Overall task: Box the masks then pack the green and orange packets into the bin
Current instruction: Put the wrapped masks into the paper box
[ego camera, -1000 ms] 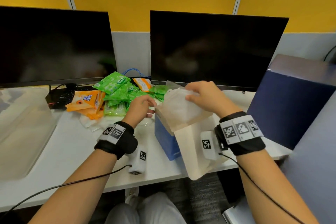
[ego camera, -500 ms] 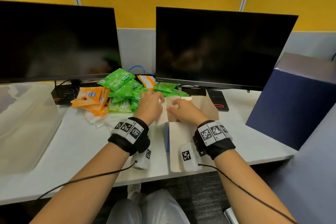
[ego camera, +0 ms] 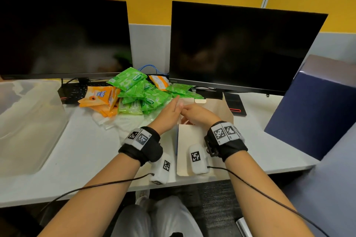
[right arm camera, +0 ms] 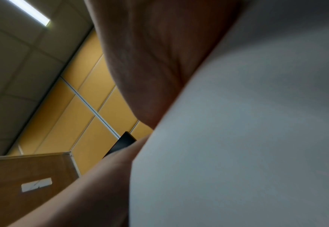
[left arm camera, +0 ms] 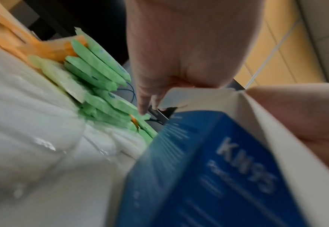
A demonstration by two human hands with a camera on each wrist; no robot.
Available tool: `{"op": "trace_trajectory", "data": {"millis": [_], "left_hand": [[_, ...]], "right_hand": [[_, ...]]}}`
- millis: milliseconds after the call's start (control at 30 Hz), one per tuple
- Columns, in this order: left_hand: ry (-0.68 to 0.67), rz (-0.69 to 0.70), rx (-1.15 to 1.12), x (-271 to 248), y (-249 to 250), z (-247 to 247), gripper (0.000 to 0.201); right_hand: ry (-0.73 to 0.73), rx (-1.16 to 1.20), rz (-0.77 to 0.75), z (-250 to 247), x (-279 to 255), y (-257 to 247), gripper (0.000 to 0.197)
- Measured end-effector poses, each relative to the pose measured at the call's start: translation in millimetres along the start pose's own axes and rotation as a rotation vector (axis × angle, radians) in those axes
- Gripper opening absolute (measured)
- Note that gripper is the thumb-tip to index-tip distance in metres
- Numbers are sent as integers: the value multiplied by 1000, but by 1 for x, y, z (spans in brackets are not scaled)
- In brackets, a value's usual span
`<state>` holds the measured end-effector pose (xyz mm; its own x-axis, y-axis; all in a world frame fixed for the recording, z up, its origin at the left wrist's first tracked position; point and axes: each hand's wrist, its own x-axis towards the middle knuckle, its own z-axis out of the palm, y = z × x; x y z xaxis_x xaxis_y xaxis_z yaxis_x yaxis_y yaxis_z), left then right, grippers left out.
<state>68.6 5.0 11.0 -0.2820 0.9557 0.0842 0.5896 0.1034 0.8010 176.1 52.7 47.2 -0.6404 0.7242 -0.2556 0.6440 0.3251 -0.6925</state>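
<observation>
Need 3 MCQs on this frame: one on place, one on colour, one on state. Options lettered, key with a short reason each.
1. Where does the clear plastic bin stand?
A. at the left end of the desk
B. on top of the mask box
C. right of the dark blue box

2. What colour is the printed outside of the KN95 mask box?
A. red
B. blue
C. black

3. What state is the mask box in?
A. taped shut
B. crushed flat
C. open, flaps up

Key:
1 A: in the head view the bin sits far left, beside the packet pile.
2 B: the left wrist view shows a blue panel with the KN95 print.
3 C: the head view shows the flaps raised, with the left hand and right hand at the opening.
</observation>
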Motion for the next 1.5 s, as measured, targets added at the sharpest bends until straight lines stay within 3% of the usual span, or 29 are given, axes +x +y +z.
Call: {"op": "trace_trajectory", "data": {"millis": [100, 167, 267, 400, 500, 600, 700, 833, 1000, 1100, 1233, 1300, 1433, 1500], "left_hand": [[125, -106, 75, 5, -24, -19, 48], [143, -282, 265, 8, -50, -38, 49], [-44, -572, 531, -9, -76, -56, 75], [-162, -667, 606, -26, -89, -48, 107], [-146, -655, 605, -21, -91, -34, 106], [-47, -631, 493, -20, -89, -28, 90], [148, -530, 335, -18, -90, -38, 64], [330, -293, 426, -19, -76, -60, 21], [613, -64, 437, -19, -35, -89, 19], [863, -15, 348, -20, -4, -104, 19], [1073, 197, -148, -20, 25, -110, 14], [1034, 212, -393, -19, 30, -103, 13], [671, 65, -723, -10, 31, -74, 15], [578, 11, -818, -7, 34, -62, 9]], "right_hand": [[106, -65, -46, 6, 4, 4, 56], [138, -75, -76, 10, 7, 6, 64], [135, -56, -70, 11, 16, 7, 65], [139, -47, -62, 18, 26, 1, 65], [116, -56, -81, 21, 29, -9, 64], [117, -54, -109, 23, 29, -11, 63], [141, -60, -129, 23, 30, -8, 62], [158, -36, -137, 21, 27, -9, 57], [216, 290, -99, 16, 26, -9, 37], [244, 422, -92, 14, 28, -6, 34], [269, 504, -123, 14, 23, -9, 42], [241, 534, -116, 13, 22, -11, 51], [216, 764, -89, 8, 22, -9, 67], [219, 940, -101, 4, 20, -8, 73]]}}
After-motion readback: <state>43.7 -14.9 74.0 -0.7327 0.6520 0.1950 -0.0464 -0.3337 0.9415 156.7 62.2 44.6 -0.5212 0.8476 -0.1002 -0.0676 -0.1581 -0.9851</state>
